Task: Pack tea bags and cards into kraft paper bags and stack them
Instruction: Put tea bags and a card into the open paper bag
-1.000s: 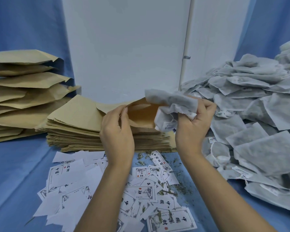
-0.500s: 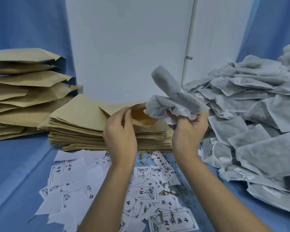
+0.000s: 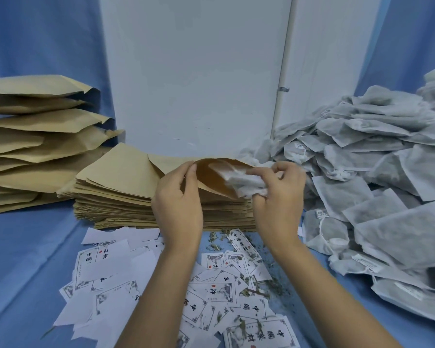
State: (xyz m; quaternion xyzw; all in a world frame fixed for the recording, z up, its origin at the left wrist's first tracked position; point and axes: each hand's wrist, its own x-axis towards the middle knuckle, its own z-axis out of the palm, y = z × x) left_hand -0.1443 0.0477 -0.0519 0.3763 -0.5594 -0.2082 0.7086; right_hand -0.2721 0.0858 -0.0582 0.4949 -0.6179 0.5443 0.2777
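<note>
Tea bags [image 3: 239, 182], bunched in the curled right hand [image 3: 279, 197], halfway into the kraft bag [image 3: 211, 180] atop the flat stack [image 3: 136, 209], upper lip pinched open by the left hand [image 3: 178, 199]: lift that lip higher, push deep, avoid snagging paper.

An open kraft paper bag [image 3: 211, 180] lies at the middle of the frame on top of a flat stack of empty kraft bags [image 3: 121, 197], its mouth lifted and gaping toward the viewer. The left hand [image 3: 178, 204] pinches the mouth's left edge. A crumpled white tea bag [image 3: 241, 183], gripped by the right hand [image 3: 278, 197], sits partly inside that mouth. A loose pile of grey-white tea bags [image 3: 387, 177] fills the right side. Puffy filled kraft bags [image 3: 35, 136] are stacked at the upper left. White printed cards [image 3: 211, 295] lie scattered and overlapping at the lower centre.
</note>
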